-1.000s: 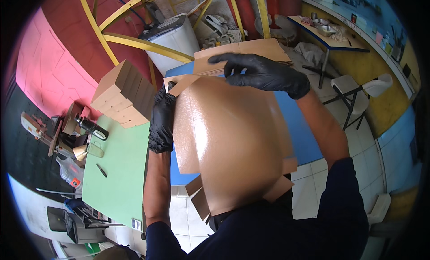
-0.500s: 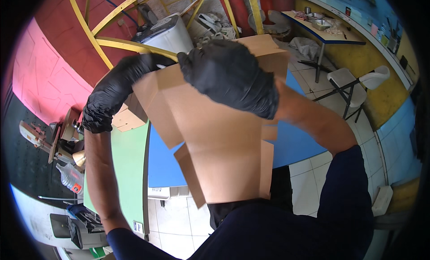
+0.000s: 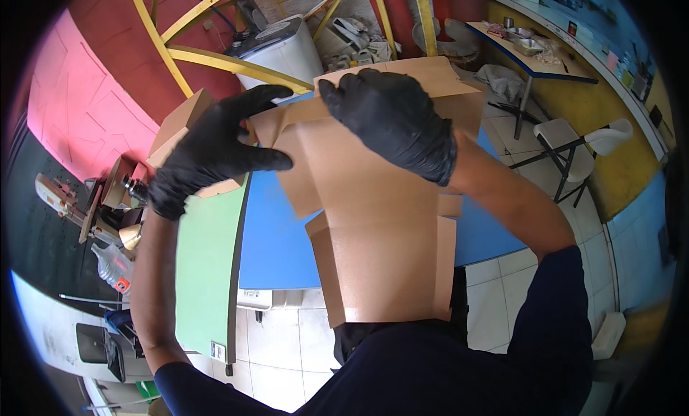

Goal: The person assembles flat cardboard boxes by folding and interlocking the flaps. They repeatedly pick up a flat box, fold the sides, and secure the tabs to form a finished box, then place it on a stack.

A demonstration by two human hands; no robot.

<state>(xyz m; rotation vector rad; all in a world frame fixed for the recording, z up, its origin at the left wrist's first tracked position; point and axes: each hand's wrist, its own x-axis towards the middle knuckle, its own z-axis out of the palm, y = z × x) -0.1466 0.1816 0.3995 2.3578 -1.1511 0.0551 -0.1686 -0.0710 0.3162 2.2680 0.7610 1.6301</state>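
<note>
A flat brown cardboard box blank (image 3: 380, 222) with folded flaps stands up against my chest, over the blue table (image 3: 276, 237). My left hand (image 3: 208, 154), in a black glove, grips the blank's upper left flap with spread fingers. My right hand (image 3: 395, 122), also in a black glove, presses on the top panel of the cardboard near its upper edge. Both forearms are bare below dark blue sleeves.
A green table top (image 3: 204, 265) adjoins the blue one on the left. Folded cardboard boxes (image 3: 179, 129) lie stacked behind my left hand. Tools and a bottle (image 3: 108, 222) crowd the far left. A white folding chair (image 3: 581, 140) and another table (image 3: 531, 57) stand at right.
My left hand came in from the far left and took hold of the cardboard's left flap. My right hand slid up toward the top edge. The blank sits lower and flatter.
</note>
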